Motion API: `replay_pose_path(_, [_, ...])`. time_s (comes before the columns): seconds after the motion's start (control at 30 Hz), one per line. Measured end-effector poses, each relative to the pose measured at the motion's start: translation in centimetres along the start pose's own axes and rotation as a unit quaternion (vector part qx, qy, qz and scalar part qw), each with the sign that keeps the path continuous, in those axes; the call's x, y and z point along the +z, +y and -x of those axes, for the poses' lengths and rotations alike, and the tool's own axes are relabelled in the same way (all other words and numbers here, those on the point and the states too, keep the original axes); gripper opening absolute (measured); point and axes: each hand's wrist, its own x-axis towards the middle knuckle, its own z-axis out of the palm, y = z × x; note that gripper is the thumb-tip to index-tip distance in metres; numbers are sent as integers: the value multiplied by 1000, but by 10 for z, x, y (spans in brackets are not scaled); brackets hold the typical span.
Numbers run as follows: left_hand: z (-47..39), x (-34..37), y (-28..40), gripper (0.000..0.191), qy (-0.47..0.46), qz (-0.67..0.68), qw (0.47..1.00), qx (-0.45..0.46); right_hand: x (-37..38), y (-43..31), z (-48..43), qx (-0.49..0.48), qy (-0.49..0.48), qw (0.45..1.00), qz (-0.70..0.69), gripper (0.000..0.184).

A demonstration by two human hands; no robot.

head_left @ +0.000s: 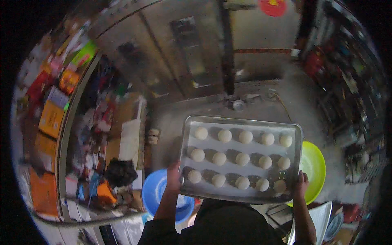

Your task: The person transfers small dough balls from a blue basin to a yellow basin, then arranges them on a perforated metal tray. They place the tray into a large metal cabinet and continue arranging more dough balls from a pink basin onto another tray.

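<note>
A rectangular metal baking tray is held up in front of my body. Three rows of round white dough balls lie on it, spaced apart. My left hand grips the tray's left edge near the lower corner. On the opposite short edge, my right hand holds on at about the same height. The fingers under the tray are hidden.
Below the tray's left side is a blue basin; a yellow-green basin shows past its right edge. A white tray leans at lower right. Shelving with boxes runs along the left. Blurred racks line the right.
</note>
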Motion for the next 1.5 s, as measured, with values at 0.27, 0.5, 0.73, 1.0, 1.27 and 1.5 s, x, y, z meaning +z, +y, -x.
replay_pose_path(0.27, [41,-142,-31,23,202,-104,974,22,222,-17,-24,-74,-174,975,113,23])
replay_pose_path(0.5, [-3,-239,-34,32,310,256,913,-67,403,-18,-50,4,-296,949,104,24])
replay_pose_path(0.73, [-8,-266,-6,31,282,335,899,13,557,-40,-63,-11,-361,925,113,27])
replay_pose_path(1.0, [-18,-248,10,34,297,430,853,-2,717,-6,-134,-140,-435,883,107,41])
replay_pose_path(1.27, [-78,-212,47,37,362,357,861,-4,865,-54,-180,-61,-513,843,149,73])
replay_pose_path(1.5, [-178,-137,106,38,430,312,844,67,1003,-87,-265,-121,-528,814,211,85])
